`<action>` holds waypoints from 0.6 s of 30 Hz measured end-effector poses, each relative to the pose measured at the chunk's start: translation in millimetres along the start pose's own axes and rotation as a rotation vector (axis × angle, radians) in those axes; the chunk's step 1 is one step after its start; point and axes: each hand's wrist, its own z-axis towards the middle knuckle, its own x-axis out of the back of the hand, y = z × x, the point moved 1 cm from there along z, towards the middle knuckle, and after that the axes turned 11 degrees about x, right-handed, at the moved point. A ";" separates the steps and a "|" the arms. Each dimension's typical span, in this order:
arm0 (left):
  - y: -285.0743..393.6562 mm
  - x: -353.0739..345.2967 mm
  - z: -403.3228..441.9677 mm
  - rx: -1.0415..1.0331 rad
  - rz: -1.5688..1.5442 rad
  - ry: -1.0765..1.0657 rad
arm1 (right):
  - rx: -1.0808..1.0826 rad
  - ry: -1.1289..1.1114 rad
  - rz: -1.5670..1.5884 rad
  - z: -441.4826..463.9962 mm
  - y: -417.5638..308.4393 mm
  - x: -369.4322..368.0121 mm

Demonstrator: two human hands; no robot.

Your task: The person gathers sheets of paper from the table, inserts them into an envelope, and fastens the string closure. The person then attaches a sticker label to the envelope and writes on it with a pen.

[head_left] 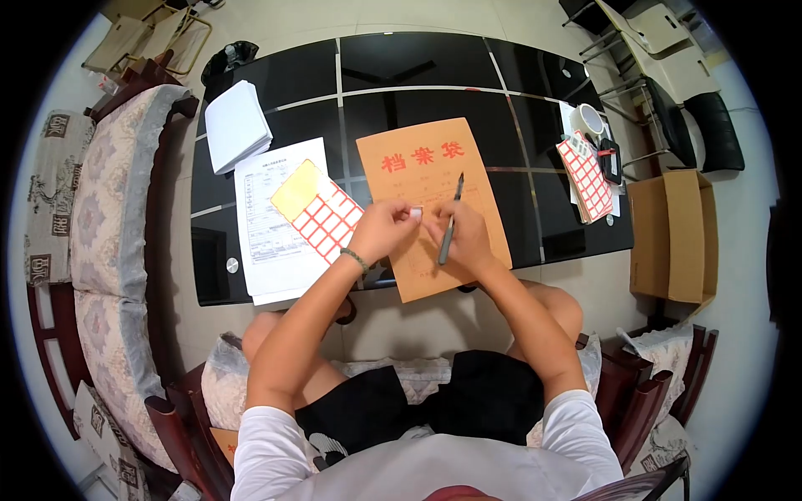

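Over the middle of an orange-brown paper envelope (430,184) with red characters, both my hands are close together. My left hand (383,230), with a beaded bracelet on its wrist, pinches a small white label (416,214). A dark grey pen (449,238) is held in my right hand (464,235), its tip pointing away from me. Left of the envelope, a sheet of red-bordered labels (324,230) with a yellow part (296,188) lies partly on a printed form (257,188).
A stack of white paper (236,125) sits at the table's left. On the right are more red-bordered labels (586,185), a tape roll (588,119) and a black object (612,163). A cardboard box (668,238) stands beyond the black table's (418,63) right edge.
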 end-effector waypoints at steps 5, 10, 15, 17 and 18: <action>18.5 -4.8 -17.7 -0.048 0.248 -0.023 | -0.100 -0.133 0.112 15.0 0.1 10.4; 10.2 -6.2 -14.5 -0.120 0.273 -0.007 | -0.031 -0.142 0.122 17.2 -2.4 9.0; 17.2 -2.2 -14.8 -0.069 0.355 -0.046 | -0.201 -0.235 0.193 11.7 4.4 7.7; 11.5 -2.4 -11.0 -0.033 0.231 -0.021 | -0.247 -0.206 0.226 13.9 3.1 6.8; 7.2 -2.4 -7.2 -0.016 0.169 -0.009 | -0.270 -0.191 0.242 15.4 2.8 6.0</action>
